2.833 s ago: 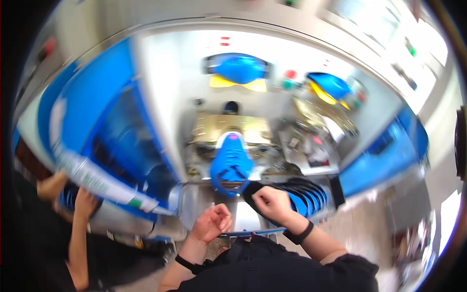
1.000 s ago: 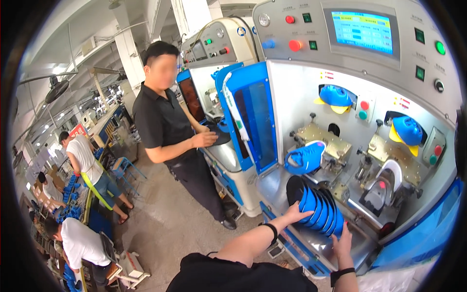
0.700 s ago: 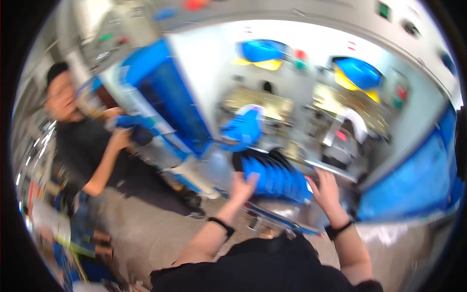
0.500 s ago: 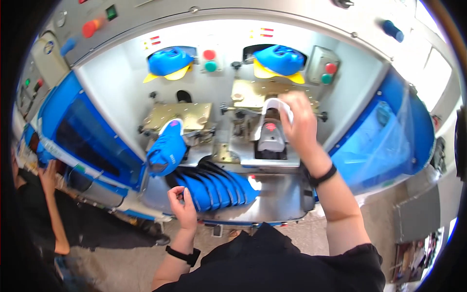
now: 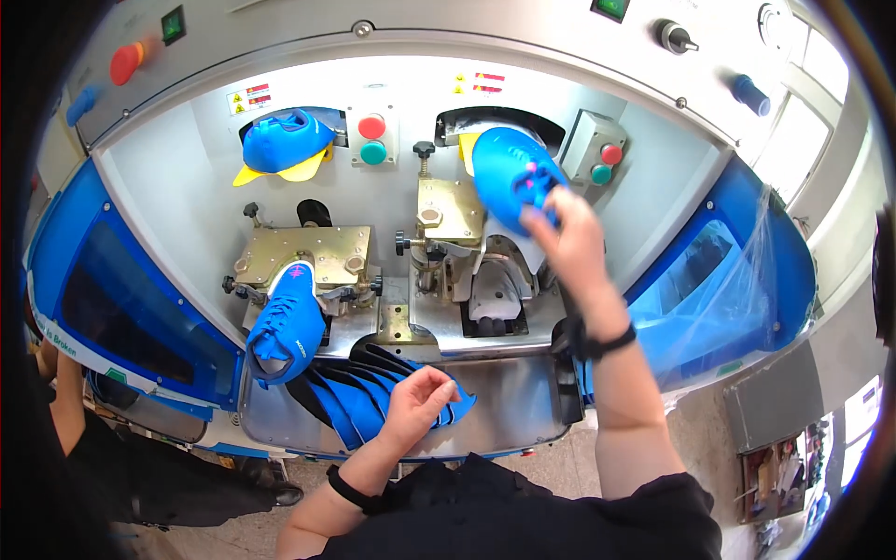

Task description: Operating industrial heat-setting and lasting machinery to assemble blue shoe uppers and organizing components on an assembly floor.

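My right hand (image 5: 569, 238) is raised and grips a blue shoe upper (image 5: 509, 173) at the right station of a grey shoe machine, just below its upper recess. The white form (image 5: 495, 285) under it stands bare. My left hand (image 5: 418, 403) rests on a fanned stack of blue shoe pieces (image 5: 359, 397) lying on the metal tray (image 5: 513, 415) at the machine's front. A second blue shoe upper (image 5: 283, 327) hangs toe-down on the left station. A third blue upper with a yellow rim (image 5: 283, 145) sits in the upper left recess.
Red and green push buttons (image 5: 372, 138) sit between the two recesses, another pair (image 5: 605, 163) on a grey box at right. Blue guards (image 5: 112, 289) flank the machine, with clear plastic film (image 5: 737, 271) on the right one. Another person's arm (image 5: 65, 411) shows at the lower left.
The view swung from the aisle and other people back onto the machine. My right hand went from the white form on the right station up to the recess and now holds a blue upper.
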